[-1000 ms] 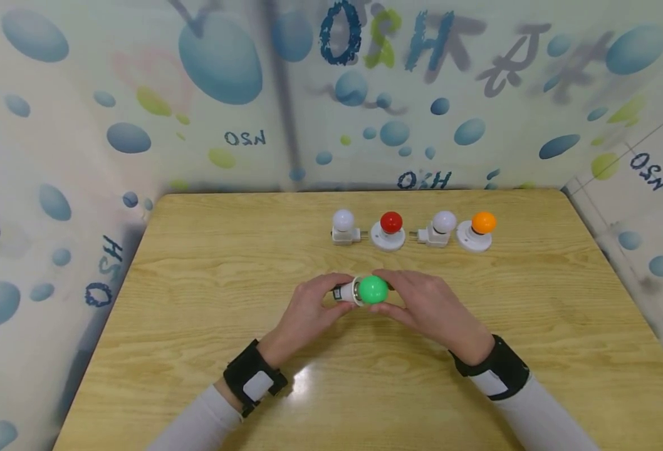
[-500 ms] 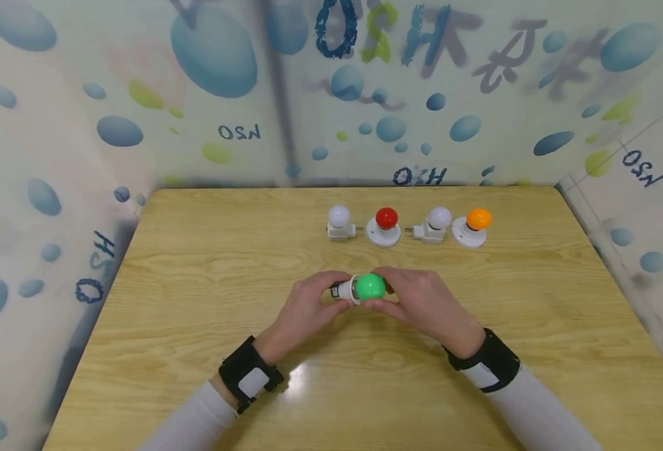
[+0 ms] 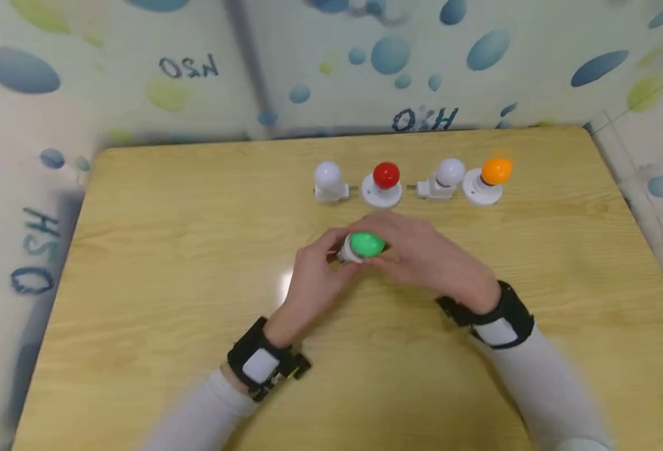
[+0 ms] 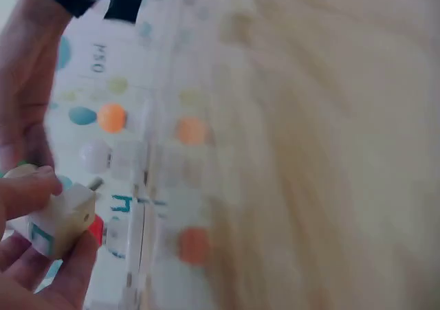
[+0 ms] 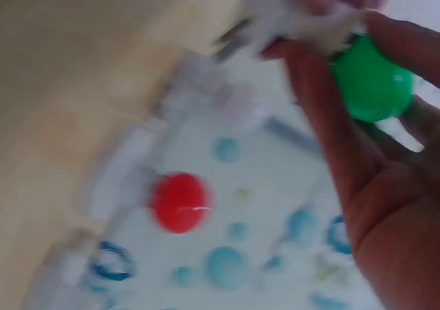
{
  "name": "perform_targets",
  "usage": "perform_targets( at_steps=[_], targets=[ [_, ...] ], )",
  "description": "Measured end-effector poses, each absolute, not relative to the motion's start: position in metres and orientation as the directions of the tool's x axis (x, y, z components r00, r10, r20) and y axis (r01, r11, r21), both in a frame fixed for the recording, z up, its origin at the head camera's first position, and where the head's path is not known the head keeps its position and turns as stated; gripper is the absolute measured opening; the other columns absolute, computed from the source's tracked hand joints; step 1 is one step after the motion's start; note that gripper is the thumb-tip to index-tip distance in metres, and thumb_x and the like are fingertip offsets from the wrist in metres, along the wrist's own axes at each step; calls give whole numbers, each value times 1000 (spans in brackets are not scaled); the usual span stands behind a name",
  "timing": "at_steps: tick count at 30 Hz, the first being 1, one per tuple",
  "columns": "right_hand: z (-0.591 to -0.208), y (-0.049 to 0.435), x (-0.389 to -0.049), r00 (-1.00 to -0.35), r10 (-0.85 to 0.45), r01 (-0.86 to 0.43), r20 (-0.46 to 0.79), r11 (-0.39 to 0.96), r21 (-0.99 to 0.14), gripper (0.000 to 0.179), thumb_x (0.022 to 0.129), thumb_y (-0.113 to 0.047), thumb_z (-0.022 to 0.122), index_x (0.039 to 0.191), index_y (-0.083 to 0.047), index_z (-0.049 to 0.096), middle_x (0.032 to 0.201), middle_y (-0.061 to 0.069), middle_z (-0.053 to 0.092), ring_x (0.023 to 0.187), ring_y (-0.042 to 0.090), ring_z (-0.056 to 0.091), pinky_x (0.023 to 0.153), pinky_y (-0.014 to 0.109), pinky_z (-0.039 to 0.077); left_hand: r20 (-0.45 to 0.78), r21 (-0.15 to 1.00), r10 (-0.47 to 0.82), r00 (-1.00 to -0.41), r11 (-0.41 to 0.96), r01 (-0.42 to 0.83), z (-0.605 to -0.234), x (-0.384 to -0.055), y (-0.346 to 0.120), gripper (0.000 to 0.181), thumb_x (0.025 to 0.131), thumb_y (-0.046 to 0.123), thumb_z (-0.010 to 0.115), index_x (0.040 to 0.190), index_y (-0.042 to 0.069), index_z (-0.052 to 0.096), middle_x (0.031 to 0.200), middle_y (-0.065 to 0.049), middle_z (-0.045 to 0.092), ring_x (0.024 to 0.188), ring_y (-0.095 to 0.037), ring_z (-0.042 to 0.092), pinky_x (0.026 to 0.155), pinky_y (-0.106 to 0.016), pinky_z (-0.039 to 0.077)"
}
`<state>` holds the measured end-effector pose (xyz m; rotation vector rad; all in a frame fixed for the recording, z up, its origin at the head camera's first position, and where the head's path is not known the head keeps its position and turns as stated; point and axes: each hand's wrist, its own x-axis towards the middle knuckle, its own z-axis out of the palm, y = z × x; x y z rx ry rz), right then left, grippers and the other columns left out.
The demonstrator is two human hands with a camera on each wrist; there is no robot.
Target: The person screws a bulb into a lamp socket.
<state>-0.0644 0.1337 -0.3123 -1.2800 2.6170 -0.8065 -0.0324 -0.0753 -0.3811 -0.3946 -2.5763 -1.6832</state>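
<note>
Over the middle of the table a green light bulb (image 3: 367,244) sits at the mouth of a white plug-in lamp socket (image 3: 351,252). My left hand (image 3: 317,269) grips the socket (image 4: 65,220) between thumb and fingers; its metal prongs show in both wrist views. Round the green bulb (image 5: 375,80) curl the thumb and fingers of my right hand (image 3: 422,254), which hides part of it. Whether the bulb is fully seated in the socket I cannot tell.
Behind the hands stands a row on the wooden table (image 3: 196,250): a white bulb in a plug socket (image 3: 331,191), a red bulb (image 3: 386,175) on a round base, another white bulb (image 3: 450,171) in a plug socket, and an orange bulb (image 3: 497,171) on a round base.
The head view has tilted downward. Both hands have drawn closer together, and the socket with the green bulb has turned, its open end dipping toward the lower right.
</note>
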Motion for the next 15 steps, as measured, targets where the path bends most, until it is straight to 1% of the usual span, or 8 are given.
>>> perform_targets(
  at_steps=[3, 5, 7, 10, 11, 12, 13, 15],
  targets=[
    [-295, 119, -57, -628, -769, -707, 117, 502, -499, 53, 93, -20, 80, 141, -14, 59, 134, 6, 63, 105, 19, 65, 89, 39, 58, 191, 901, 150, -970, 366, 234, -369, -22, -83, 44, 83, 3, 84, 124, 0, 68, 117, -12, 73, 106, -23, 71, 91, -32, 58],
    [-290, 119, -55, -655, -746, -694, 125, 527, -491, 53, 91, -23, 82, 139, -14, 61, 131, 4, 65, 102, 18, 65, 87, 38, 59, 217, 891, 146, -965, 374, 257, -363, -19, -88, 42, 82, 3, 85, 121, 1, 70, 116, -11, 74, 105, -22, 71, 91, -33, 58],
    [-293, 122, -54, -695, -704, -670, 146, 559, -489, 55, 87, -28, 86, 135, -11, 64, 124, 2, 69, 99, 16, 65, 86, 37, 59, 244, 862, 163, -956, 415, 291, -359, -16, -92, 41, 82, 6, 87, 120, 2, 71, 115, -10, 75, 105, -22, 71, 91, -36, 58],
    [-303, 122, -50, -712, -670, -686, 211, 598, -415, 58, 84, -41, 86, 126, -5, 66, 107, 5, 73, 83, 18, 66, 75, 34, 59, 274, 814, 186, -944, 478, 330, -356, -12, -96, 41, 82, 8, 88, 119, 3, 72, 117, -10, 75, 109, -23, 71, 94, -39, 57],
    [-306, 123, -49, -714, -662, -689, 228, 609, -393, 63, 83, -47, 85, 125, -3, 65, 103, 6, 73, 79, 18, 66, 72, 34, 59, 281, 800, 194, -940, 494, 341, -356, -11, -97, 41, 82, 8, 89, 119, 3, 72, 117, -10, 75, 109, -24, 71, 94, -40, 56],
    [-309, 123, -48, -718, -655, -688, 235, 617, -382, 70, 81, -51, 85, 127, -2, 63, 104, 8, 73, 80, 20, 67, 72, 35, 59, 284, 789, 200, -938, 507, 347, -356, -11, -97, 41, 82, 7, 88, 119, 4, 72, 117, -10, 75, 110, -24, 70, 95, -40, 56],
    [-310, 125, -47, -720, -654, -685, 230, 619, -384, 75, 80, -53, 85, 131, -3, 61, 109, 8, 72, 85, 21, 68, 75, 37, 60, 284, 783, 203, -937, 515, 349, -356, -10, -98, 41, 81, 6, 88, 119, 4, 72, 117, -10, 75, 110, -24, 70, 95, -40, 56],
    [-310, 131, -45, -716, -668, -678, 202, 597, -429, 76, 81, -49, 87, 139, -9, 57, 124, 6, 68, 100, 22, 67, 83, 41, 59, 279, 781, 206, -938, 520, 347, -355, -11, -98, 42, 80, 2, 88, 118, 4, 72, 116, -9, 75, 109, -24, 71, 95, -40, 56]
  ],
)
